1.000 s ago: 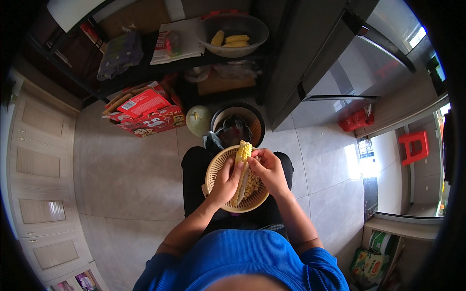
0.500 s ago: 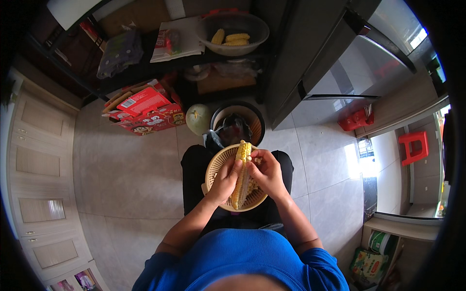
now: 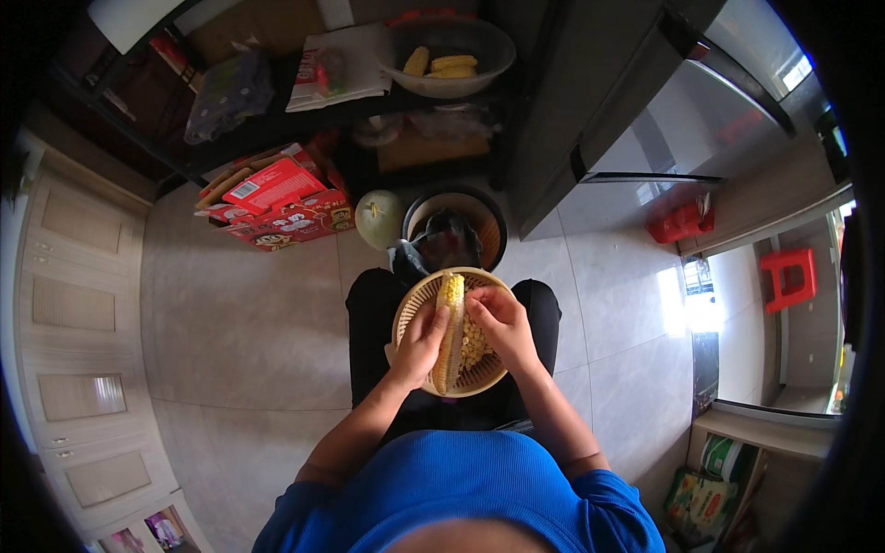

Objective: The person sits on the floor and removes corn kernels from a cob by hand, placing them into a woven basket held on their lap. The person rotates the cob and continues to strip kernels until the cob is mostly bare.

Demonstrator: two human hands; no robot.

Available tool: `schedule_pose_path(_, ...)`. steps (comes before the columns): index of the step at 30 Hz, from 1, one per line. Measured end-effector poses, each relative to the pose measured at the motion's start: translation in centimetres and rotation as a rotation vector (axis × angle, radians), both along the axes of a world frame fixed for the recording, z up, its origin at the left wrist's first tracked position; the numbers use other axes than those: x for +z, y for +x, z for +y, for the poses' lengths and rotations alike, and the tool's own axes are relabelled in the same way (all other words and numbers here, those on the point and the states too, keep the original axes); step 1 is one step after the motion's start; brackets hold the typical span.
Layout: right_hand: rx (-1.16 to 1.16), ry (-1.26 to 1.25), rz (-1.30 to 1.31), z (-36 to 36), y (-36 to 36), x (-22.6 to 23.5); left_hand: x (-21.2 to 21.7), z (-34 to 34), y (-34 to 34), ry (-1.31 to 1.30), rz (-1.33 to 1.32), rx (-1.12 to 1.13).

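My left hand [image 3: 418, 350] is closed around a corn cob [image 3: 451, 318], which stands lengthwise over the basket. Yellow kernels cover its far end, while the nearer part looks paler and stripped. Just right of the cob is my right hand [image 3: 503, 324], its thumb and fingers drawn together; whatever is between them is hidden. A round tan plastic basket [image 3: 403, 318] with slotted sides rests on my lap under both hands. Loose corn kernels [image 3: 474, 350] lie inside it, partly covered by my hands.
Beyond my knees stands a bin [image 3: 499, 230] with a black bag, beside a pale green melon [image 3: 378, 221] and a red carton [image 3: 286, 207]. A bowl [image 3: 447, 88] of corn cobs sits on the dark shelf. A refrigerator [image 3: 636, 203] is at right, with a red stool [image 3: 788, 279] farther right.
My right hand has come off the cob, its fingers now slightly to the right. The cob has shifted a little left in my left hand, and more loose kernels show.
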State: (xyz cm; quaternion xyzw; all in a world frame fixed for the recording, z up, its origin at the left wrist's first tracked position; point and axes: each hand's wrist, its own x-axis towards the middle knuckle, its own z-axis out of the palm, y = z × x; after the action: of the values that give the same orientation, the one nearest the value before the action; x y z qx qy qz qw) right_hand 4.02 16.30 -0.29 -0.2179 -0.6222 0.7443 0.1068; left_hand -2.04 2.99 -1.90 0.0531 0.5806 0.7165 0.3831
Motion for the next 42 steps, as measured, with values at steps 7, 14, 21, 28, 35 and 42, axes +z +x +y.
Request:
schedule_pose_path(7,-0.032,-0.074,-0.041,-0.1,-0.9,1.2,0.3,0.7,0.4,-0.006,0.227,-0.023)
schedule_pose_path(14,-0.051,0.113,0.055,-0.2,-0.7,0.7,0.5,0.9,0.2,0.135,-0.04,0.007)
schedule_pose_path(21,0.025,0.546,0.124,1.2,-0.2,1.1,1.1,0.0,-0.7,0.253,-0.4,-0.15)
schedule_pose_path(28,0.102,0.535,0.058,1.6,-0.1,1.1,0.0,0.9,0.2,0.062,-0.087,-0.031)
schedule_pose_path(35,0.046,0.109,-0.02,1.0,-0.2,0.7,-0.5,0.9,0.3,-0.106,0.377,-0.082)
schedule_pose_path(42,0.038,0.165,0.006,0.8,-0.5,0.7,0.0,1.0,0.3,-0.095,0.396,-0.055)
